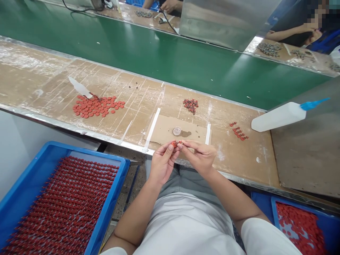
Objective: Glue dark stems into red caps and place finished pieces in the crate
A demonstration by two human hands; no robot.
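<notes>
Through the head camera I see the person's hands raised together just above the bench edge, holding one small red part (176, 143) between them. Its long axis lies roughly sideways, left to right, but it is too small for me to tell which end points which way. The left hand (162, 164) pinches it between thumb and fingertips, and the right hand (198, 157) closes narrowly on it from the other side. Just ahead is a cardboard pad (162, 129) bearing a clear cap (176, 131). Farther along the bench lie red discs (97, 108), red pieces (190, 105) and a white squeeze bottle (278, 116). A blue tray (87, 150) sits low on the left.
</notes>
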